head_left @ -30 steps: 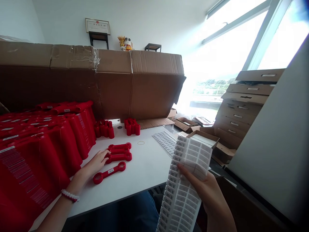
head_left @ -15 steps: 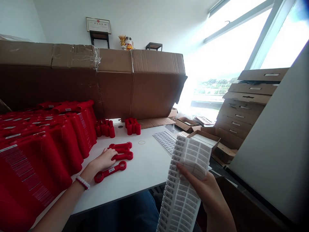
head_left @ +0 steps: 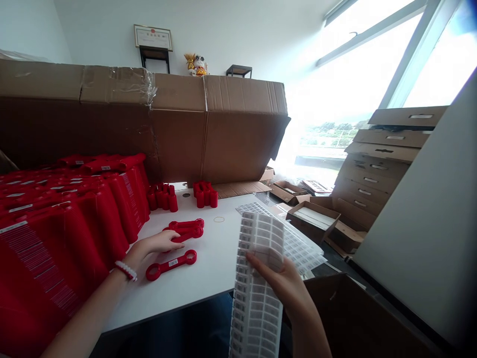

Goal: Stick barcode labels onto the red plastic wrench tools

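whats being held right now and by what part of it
The right hand pinches a long sheet of barcode labels near its upper middle; the left hand lies on red plastic wrenches, not clearly gripping.

Wrenches [head_left: 171, 264]: glossy red plastic. Label sheet [head_left: 257, 318]: matt paper. Carton [head_left: 179, 129]: rough corrugated cardboard. Desk [head_left: 216, 258]: smooth white.

This looks like a small office turned over to packing: a framed certificate [head_left: 153, 37] hangs on the wall above a white desk [head_left: 219, 238], with big cardboard boxes [head_left: 179, 129], stacked flat cartons [head_left: 372, 169] and piled red plastic spanners [head_left: 171, 264] crowding the room
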### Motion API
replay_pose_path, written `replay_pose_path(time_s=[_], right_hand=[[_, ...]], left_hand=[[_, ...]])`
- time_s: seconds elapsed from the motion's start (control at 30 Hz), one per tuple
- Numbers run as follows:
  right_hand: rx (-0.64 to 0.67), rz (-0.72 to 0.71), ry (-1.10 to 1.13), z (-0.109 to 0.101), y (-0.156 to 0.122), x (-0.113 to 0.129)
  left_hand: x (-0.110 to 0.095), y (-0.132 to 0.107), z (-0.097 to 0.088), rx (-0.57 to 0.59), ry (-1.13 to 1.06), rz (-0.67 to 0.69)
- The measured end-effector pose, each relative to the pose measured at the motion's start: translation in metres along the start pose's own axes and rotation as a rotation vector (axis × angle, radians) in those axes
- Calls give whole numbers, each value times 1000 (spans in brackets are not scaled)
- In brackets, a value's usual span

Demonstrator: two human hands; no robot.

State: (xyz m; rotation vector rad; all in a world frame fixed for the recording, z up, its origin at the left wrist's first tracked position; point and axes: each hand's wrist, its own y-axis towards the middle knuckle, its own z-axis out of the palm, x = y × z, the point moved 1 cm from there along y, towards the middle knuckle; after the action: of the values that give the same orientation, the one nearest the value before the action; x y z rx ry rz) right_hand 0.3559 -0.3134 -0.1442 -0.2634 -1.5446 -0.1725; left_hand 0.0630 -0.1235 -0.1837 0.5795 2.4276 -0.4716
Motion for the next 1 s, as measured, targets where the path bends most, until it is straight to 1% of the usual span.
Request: replay_pose_path(time_s=[0.07,0.17,0.3,0.37,0.43,0.5,0.63,0.67,0.73,0.83,0.93,1.0], right_hand=[[82,-16,1,14,5,-2],[206,-62,-27,35,14,-2],[370,-129,-57,63,23,3],[413,-135,-68,77,26,8],[433,-128,-86,90,28,13],[462,-135,-101,103,27,18],[557,-156,-94,124,21,26],[575,-156,-94,128,19,28],[596,-152,-95,136,15,32],[595,-146,-88,144,13,38],[586,-151,-39,145,11,46],[597,-169,33,142,9,50]], left_hand=[[-7,-17,-4,21,-77,26],[-21,-56,-3,86,-206,104],[-44,-118,11,266,-326,156],[-53,-142,18,288,-339,151],[-58,-156,23,306,-344,142],[-57,-161,27,287,-353,136],[-45,-156,32,121,-431,107],[-42,-154,33,96,-456,111],[-38,-152,34,94,-509,141],[-36,-152,33,105,-593,209],[-37,-154,28,101,-662,257],[-36,-156,24,95,-687,256]])
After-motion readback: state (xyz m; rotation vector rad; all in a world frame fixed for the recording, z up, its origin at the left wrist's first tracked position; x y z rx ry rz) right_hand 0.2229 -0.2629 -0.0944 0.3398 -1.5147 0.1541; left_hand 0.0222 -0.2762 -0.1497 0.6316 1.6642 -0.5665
